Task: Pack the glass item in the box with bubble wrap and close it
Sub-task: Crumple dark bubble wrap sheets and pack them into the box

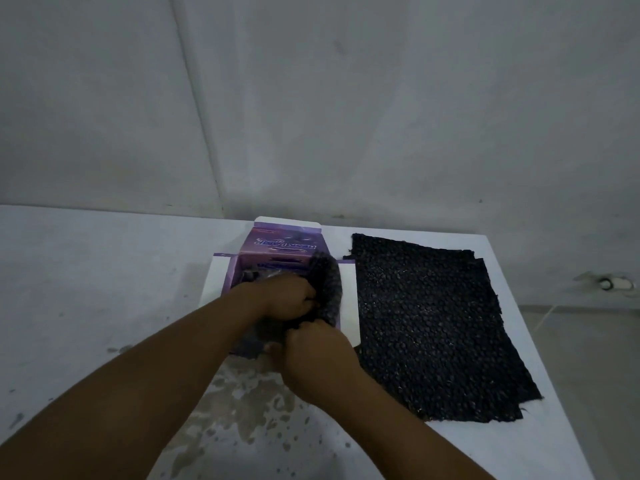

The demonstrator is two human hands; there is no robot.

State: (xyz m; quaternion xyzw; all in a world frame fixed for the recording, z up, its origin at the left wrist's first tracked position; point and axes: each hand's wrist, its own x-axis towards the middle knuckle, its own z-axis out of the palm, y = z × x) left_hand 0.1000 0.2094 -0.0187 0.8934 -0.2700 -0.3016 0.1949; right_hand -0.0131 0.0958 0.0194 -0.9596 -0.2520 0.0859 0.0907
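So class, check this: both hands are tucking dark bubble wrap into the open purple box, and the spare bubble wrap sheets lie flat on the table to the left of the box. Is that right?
Not quite. The head view shows the spare bubble wrap sheets lying flat to the right of the purple box, not the left. The rest holds: the left hand and right hand are both tucking dark bubble wrap into the open box on the table.

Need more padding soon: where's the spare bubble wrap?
Head view: the spare dark bubble wrap sheets lie flat on the table's right side, just right of the open purple box.
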